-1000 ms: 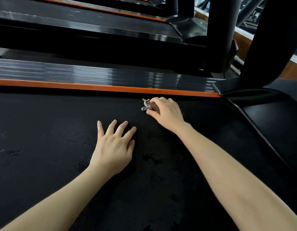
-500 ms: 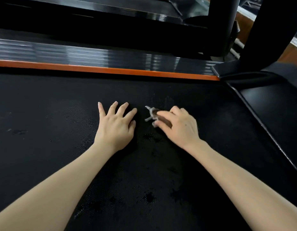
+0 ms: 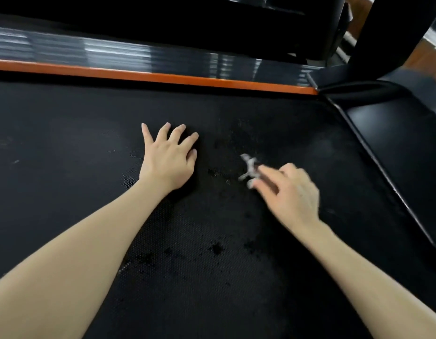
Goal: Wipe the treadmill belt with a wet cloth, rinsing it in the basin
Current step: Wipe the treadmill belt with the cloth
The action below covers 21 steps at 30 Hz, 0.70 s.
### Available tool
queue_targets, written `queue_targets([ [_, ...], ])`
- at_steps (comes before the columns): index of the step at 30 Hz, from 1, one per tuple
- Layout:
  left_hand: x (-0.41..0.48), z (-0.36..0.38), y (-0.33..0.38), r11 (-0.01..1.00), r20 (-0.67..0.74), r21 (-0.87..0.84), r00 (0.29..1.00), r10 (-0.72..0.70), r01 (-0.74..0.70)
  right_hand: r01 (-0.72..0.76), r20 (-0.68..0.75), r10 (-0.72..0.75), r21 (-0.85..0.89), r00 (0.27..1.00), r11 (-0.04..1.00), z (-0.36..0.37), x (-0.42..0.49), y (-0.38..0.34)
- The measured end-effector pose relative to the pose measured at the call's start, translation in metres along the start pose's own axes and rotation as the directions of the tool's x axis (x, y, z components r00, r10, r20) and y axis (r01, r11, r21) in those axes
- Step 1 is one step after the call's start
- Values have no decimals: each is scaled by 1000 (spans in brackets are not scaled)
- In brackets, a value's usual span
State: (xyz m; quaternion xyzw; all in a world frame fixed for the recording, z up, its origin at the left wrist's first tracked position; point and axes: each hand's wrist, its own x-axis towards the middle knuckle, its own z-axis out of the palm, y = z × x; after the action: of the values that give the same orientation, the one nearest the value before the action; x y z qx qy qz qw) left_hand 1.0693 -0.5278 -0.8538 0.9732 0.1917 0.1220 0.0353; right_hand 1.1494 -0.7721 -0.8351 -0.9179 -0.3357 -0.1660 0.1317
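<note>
Fingers of right hand (image 3: 290, 194) pinch grey cloth (image 3: 248, 167) on treadmill belt (image 3: 65, 148); left hand (image 3: 166, 162) flat alongside, fingers straight and spread.

Motion blur smears the right hand (image 3: 290, 192) and the grey cloth (image 3: 248, 167) it holds, most of which lies hidden under the fingers. Both forearms (image 3: 77, 265) run off the bottom edge; the belt (image 3: 65, 167) is cut at left and bottom, the black upright (image 3: 395, 28) at the top.
</note>
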Motion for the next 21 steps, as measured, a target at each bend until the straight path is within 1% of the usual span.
queue_targets([
  [2,0,0,0,1000,1,-2,1000,3,-3,-220,37,221,-31,975,975,-2,6,14],
  [3,0,-1,0,1000,4,0,1000,6,-6,-290,45,291,-37,956,956,-1,5,9],
  [4,0,-1,1,1000,10,4,1000,7,-7,-303,45,304,-24,952,953,-2,0,-4],
  [5,0,-1,1,1000,20,8,1000,8,-9,-252,24,252,-2,968,968,-2,-10,-23],
  [6,1,-2,1,1000,25,14,1000,7,-7,-148,5,148,33,989,988,-4,-26,-43],
  [8,1,-3,0,1000,35,26,999,2,-3,55,42,-62,140,997,989,-13,-63,-76],
  [9,1,-3,-1,1000,43,28,999,2,-3,110,66,-124,186,990,976,-19,-75,-79],
  [10,0,-3,-1,1000,50,26,999,4,-5,130,79,-148,201,986,971,-24,-80,-72],
  [11,0,-3,-2,1000,48,25,999,6,-8,122,77,-137,173,988,977,-28,-80,-58],
  [12,0,-3,-2,1000,42,26,999,11,-12,81,58,-88,110,994,991,-30,-77,-41],
  [14,1,-2,-3,1000,35,25,999,12,-13,-92,0,92,8,996,996,-31,-66,-9],
  [15,1,-2,-3,1000,39,23,999,11,-12,-193,-7,193,-2,981,981,-30,-62,1],
  [16,1,-2,-2,1000,44,22,999,11,-12,-265,-7,265,-10,964,964,-27,-60,6],
  [17,1,-2,-1,1000,52,23,999,13,-14,-294,-14,293,-26,956,956,-23,-60,6],
  [21,0,-12,0,999,79,43,997,-7,3,-282,-9,282,-3,959,959,-21,-61,4],
])
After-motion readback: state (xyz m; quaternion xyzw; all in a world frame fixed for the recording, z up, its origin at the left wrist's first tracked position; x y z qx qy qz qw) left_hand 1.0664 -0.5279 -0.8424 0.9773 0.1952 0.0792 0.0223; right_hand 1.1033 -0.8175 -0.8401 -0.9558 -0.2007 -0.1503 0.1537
